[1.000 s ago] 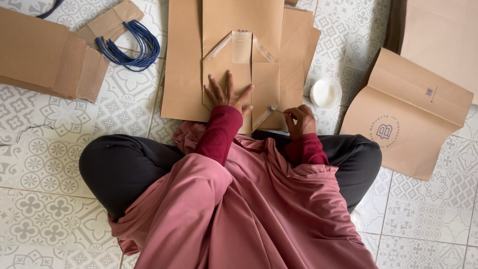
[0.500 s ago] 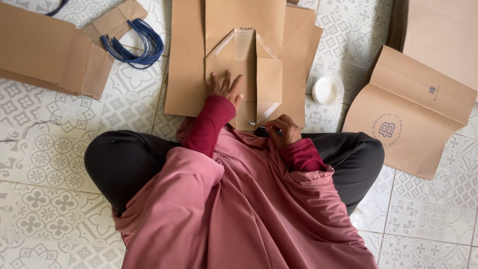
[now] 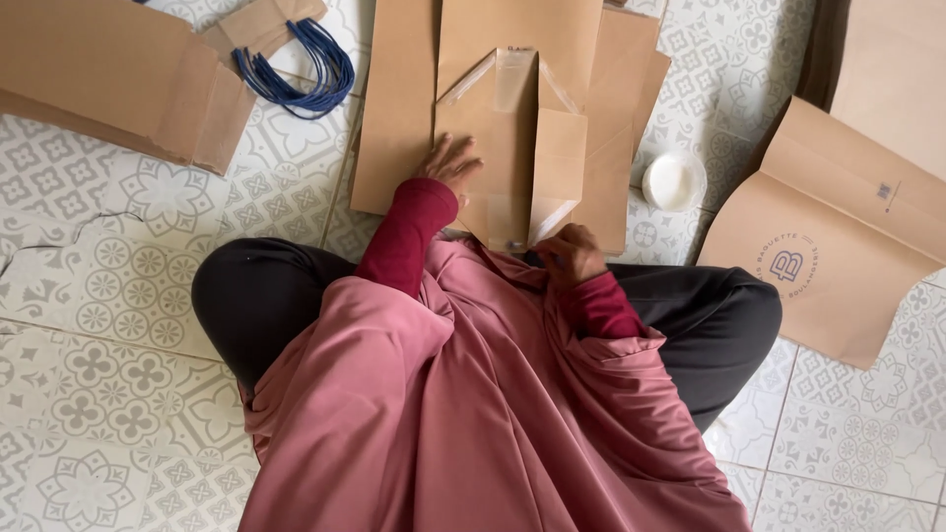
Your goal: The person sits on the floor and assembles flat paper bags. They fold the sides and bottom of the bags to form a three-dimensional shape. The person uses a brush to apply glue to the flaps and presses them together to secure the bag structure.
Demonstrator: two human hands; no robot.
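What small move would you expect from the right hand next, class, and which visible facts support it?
Probably pressing the raised flap flat onto the folded brown paper bag. The left hand lies spread on the bag, pinning it, while the right hand sits at the bag's near edge, just below the flap's lifted corner.

I am sitting cross-legged on the floor of what looks like a home used as a small paper-bag workshop. The grey-and-white patterned ceramic floor tiles (image 3: 108,296) are the sort laid in a house, and there is no bench or table under my work. Flat brown kraft paper sheets (image 3: 394,108) lie spread before me, more folded brown paper bags (image 3: 838,227) at the sides, a bundle of blue cord handles (image 3: 305,69), and a small round white tub (image 3: 674,180).
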